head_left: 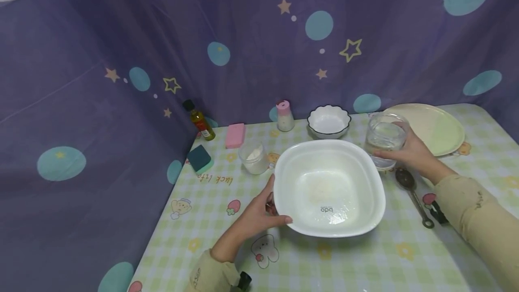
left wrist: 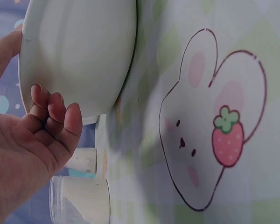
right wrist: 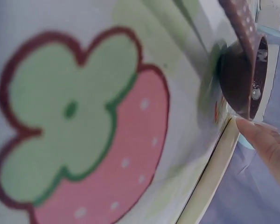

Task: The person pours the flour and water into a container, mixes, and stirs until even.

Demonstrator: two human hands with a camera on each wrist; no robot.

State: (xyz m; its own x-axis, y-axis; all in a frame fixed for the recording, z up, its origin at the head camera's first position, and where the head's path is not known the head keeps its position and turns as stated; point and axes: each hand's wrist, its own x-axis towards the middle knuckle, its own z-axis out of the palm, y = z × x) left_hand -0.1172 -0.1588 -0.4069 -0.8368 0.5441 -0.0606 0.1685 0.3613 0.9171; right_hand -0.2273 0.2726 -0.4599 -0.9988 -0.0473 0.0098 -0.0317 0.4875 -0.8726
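Observation:
A white basin (head_left: 320,179) with rounded corners sits in the middle of the table, a few wet glints on its floor. My left hand (head_left: 255,213) grips its left rim, thumb over the edge and fingers curled against the outer wall (left wrist: 84,51). To the basin's right, my right hand (head_left: 411,150) holds a clear round jar (head_left: 383,141) of water by its side, close to the basin's rim. In the right wrist view only some fingers (right wrist: 266,144) show, partly behind a brown spoon (right wrist: 235,74); the jar is mostly hidden there.
A pale green plate (head_left: 442,125) lies behind my right hand. Along the back stand a scalloped white bowl (head_left: 329,123), a pink-capped shaker (head_left: 285,118), a pink block (head_left: 235,135) and an oil bottle (head_left: 202,124). A sponge (head_left: 199,159) and a powder jar (head_left: 255,161) are left of the basin.

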